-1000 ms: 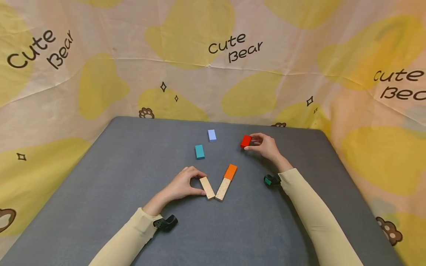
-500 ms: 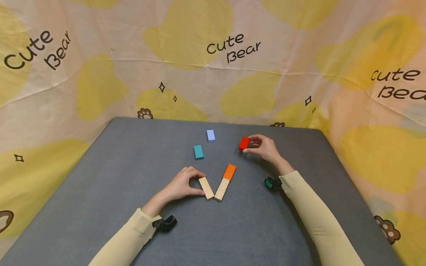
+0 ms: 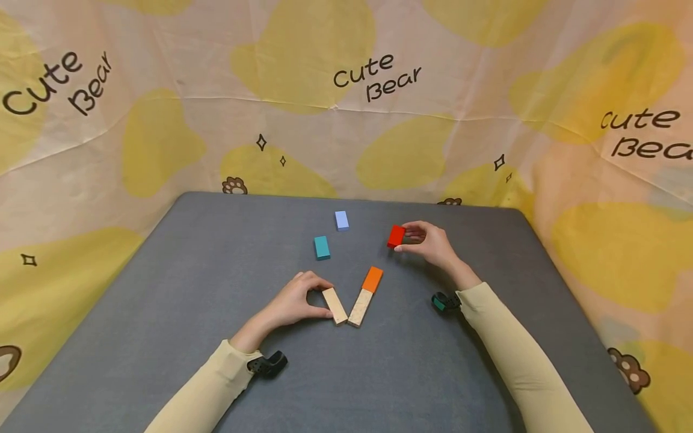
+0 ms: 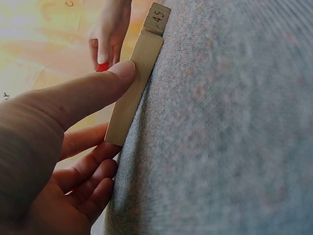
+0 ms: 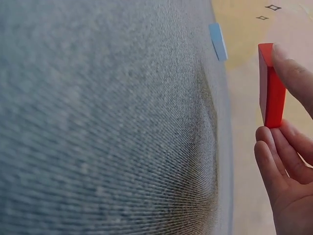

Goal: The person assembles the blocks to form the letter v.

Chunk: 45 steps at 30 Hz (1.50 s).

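Note:
In the head view, my left hand pinches a plain wooden block between thumb and fingers, and the block lies on the grey table. Its near end meets the near end of a second wooden block, forming a V. An orange block continues that second block's line at its far end. Farther back on the right, my right hand pinches a red block. The right wrist view has the red block raised off the table surface, thumb at one end and fingertips at the other.
A teal block and a light blue block lie on the table beyond the V. A patterned cloth hangs behind the table and along its sides. Black bands are on both wrists.
My right hand has brought the red block a little nearer to me. My left hand stays on its wooden block. The head view has shifted slightly.

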Each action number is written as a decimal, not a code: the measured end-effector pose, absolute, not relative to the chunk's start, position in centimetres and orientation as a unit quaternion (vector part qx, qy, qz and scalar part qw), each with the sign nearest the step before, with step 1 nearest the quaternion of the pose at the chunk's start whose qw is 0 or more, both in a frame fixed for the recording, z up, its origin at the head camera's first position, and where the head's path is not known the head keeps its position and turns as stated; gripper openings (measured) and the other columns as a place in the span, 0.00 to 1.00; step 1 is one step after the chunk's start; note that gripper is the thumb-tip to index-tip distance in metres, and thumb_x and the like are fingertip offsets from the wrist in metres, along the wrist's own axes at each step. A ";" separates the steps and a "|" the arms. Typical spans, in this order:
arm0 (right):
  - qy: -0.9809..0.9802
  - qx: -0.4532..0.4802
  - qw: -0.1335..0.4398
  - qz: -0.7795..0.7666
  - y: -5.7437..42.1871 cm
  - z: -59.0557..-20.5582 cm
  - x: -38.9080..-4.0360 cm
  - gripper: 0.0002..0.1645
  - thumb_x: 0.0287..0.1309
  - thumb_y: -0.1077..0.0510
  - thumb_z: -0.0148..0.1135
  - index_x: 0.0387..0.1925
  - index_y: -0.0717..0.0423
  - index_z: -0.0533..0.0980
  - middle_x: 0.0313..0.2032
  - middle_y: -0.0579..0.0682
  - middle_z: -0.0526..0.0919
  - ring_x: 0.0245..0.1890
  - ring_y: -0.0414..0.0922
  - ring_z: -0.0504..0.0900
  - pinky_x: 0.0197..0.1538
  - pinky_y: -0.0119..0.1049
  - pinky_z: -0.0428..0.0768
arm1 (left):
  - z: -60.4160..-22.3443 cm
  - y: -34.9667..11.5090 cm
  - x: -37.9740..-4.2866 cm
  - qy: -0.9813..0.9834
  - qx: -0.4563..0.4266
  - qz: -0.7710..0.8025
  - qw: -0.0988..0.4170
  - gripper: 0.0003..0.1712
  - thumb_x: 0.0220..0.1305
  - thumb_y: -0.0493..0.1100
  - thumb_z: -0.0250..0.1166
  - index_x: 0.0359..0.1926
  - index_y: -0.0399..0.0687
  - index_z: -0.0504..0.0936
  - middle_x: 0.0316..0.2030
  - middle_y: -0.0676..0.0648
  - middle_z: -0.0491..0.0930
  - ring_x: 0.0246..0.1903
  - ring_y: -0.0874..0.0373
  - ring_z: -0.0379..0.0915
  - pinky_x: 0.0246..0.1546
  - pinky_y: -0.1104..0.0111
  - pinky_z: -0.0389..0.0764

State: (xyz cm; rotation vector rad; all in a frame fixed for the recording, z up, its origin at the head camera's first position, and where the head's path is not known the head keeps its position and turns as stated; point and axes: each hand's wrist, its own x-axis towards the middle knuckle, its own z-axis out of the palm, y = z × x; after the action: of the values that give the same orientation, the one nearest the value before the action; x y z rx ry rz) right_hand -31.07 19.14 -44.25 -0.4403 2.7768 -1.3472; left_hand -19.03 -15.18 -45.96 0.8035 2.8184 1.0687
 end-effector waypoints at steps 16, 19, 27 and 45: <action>0.894 -0.151 0.005 -0.423 19.1 -44.2 -29.6 0.41 0.38 0.41 0.76 0.54 0.53 0.74 0.52 0.53 0.79 0.50 0.50 0.80 0.55 0.46 0.76 | -46.0 -15.2 -19.1 0.905 0.257 0.338 0.010 0.31 0.44 0.56 0.76 0.50 0.50 0.82 0.42 0.52 0.77 0.42 0.58 0.68 0.44 0.63 0.70; 0.894 -0.156 0.004 -0.421 19.1 -44.3 -29.6 0.40 0.38 0.41 0.76 0.54 0.54 0.75 0.51 0.53 0.80 0.50 0.50 0.80 0.55 0.46 0.76 | -46.0 -15.2 -19.1 0.906 0.256 0.337 0.010 0.31 0.44 0.56 0.76 0.50 0.51 0.82 0.42 0.52 0.77 0.43 0.58 0.68 0.44 0.63 0.70; 0.899 -0.158 0.002 -0.409 19.1 -44.6 -29.4 0.40 0.39 0.41 0.76 0.54 0.53 0.75 0.51 0.52 0.80 0.50 0.49 0.80 0.54 0.46 0.76 | -45.9 -15.1 -19.1 0.906 0.254 0.339 0.014 0.31 0.44 0.56 0.76 0.50 0.50 0.82 0.42 0.52 0.77 0.43 0.59 0.68 0.45 0.63 0.70; 0.893 -0.172 0.016 -0.417 17.8 -44.9 -29.2 0.40 0.38 0.42 0.77 0.53 0.55 0.75 0.48 0.54 0.81 0.48 0.50 0.81 0.54 0.45 0.77 | -46.1 -15.0 -19.2 0.906 0.255 0.338 0.007 0.31 0.44 0.57 0.76 0.50 0.51 0.82 0.42 0.53 0.77 0.42 0.59 0.68 0.44 0.64 0.70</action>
State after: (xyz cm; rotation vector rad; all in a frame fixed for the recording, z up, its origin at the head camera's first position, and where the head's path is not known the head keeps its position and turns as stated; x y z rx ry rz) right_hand -29.15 17.79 -44.86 -0.5343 2.7761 -1.2959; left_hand -19.18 -15.03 -46.14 0.7977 2.8332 1.0576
